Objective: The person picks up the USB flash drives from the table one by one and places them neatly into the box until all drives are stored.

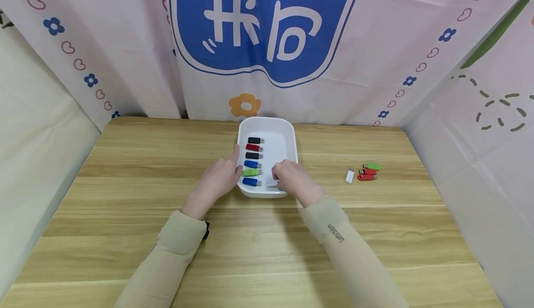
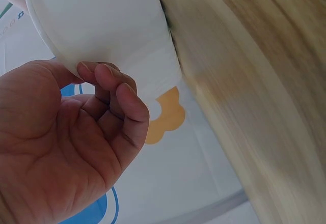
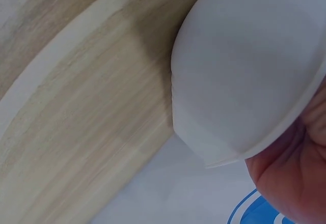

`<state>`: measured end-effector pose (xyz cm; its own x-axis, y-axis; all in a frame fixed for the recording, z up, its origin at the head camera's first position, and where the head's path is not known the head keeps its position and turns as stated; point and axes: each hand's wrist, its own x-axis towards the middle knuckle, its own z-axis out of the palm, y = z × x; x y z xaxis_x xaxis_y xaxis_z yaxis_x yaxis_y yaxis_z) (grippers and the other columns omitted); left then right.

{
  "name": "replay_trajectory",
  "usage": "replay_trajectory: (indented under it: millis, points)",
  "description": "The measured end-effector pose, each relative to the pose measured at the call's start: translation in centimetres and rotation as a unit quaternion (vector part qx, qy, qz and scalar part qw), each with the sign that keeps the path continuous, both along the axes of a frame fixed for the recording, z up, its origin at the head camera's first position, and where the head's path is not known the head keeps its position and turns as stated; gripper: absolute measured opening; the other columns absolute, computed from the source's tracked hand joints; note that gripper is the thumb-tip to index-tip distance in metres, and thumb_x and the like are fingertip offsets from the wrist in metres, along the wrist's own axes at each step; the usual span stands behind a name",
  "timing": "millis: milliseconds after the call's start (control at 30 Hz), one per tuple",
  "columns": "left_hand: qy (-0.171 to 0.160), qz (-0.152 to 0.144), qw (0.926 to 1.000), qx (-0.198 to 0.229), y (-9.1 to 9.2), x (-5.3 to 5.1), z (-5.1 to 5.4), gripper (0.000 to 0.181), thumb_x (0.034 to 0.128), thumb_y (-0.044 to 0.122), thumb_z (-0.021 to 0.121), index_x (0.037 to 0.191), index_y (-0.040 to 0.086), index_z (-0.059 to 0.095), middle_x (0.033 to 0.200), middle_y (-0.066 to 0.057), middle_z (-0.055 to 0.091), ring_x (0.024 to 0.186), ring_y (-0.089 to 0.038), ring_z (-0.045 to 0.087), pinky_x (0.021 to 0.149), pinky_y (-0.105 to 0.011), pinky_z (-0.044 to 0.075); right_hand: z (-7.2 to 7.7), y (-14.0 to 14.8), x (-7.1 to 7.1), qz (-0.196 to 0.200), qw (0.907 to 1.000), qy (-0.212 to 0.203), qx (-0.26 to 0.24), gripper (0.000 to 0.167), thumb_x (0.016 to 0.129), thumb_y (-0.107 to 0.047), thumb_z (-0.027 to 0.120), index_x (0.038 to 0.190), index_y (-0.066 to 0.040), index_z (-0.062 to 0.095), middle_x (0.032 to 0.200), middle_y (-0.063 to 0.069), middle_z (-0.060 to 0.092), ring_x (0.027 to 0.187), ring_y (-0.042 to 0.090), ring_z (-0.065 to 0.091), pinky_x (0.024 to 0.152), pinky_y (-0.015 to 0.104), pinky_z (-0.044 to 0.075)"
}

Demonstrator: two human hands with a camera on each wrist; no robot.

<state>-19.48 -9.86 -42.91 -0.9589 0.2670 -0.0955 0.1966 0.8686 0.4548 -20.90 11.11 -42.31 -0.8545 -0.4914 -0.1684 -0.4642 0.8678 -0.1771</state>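
A white tray [image 1: 280, 134] holds a column of USB flash drives along its left side: a black one [image 1: 253, 140], a red one [image 1: 252, 147], another black, a blue one [image 1: 251, 164], a green one [image 1: 250, 172] and another blue. My left hand [image 1: 221, 176] holds the tray's left rim; its fingers [image 2: 133, 104] curl against the outer wall in the left wrist view. Inside the tray's near right part, my right hand [image 1: 294, 180] pinches a white USB flash drive [image 1: 272, 183], partly hidden by the fingers. The right wrist view shows mostly the tray's outside.
On the wooden table [image 1: 375, 229], right of the tray, lie a white USB flash drive [image 1: 349, 176], a green one [image 1: 372, 166] and two red ones, the nearer red drive [image 1: 367, 177] beside the white. A printed curtain [image 1: 146, 80] hangs behind the table.
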Motion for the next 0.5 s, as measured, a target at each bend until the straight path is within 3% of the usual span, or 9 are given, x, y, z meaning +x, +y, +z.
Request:
replay_trajectory:
  millis: [167, 500]
  points:
    - [-0.001, 0.001, 1.0, -0.001, 0.03, -0.02, 0.05, 0.069, 0.1037, 0.022, 0.052, 0.159, 0.0, 0.017, 0.059, -0.005, 0.052, 0.043, -0.016, 0.046, 0.043, -0.024, 0.039, -0.1, -0.27, -0.03, -0.013, 0.9998, 0.0, 0.016, 0.011, 0.082, 0.003, 0.071, 0.091, -0.004, 0.073, 0.094, 0.011, 0.074, 0.079, 0.021, 0.063, 0.078, 0.036, 0.057]
    - [-0.001, -0.001, 1.0, -0.005, 0.02, -0.1, -0.03, 0.069, 0.1038, 0.023, 0.052, 0.159, 0.0, 0.017, 0.059, -0.005, 0.052, 0.043, -0.016, 0.046, 0.043, -0.024, 0.038, -0.16, -0.49, -0.22, -0.023, 0.9993, -0.002, 0.028, 0.013, 0.08, 0.004, 0.073, 0.09, -0.004, 0.071, 0.092, 0.01, 0.073, 0.078, 0.021, 0.061, 0.075, 0.035, 0.056]
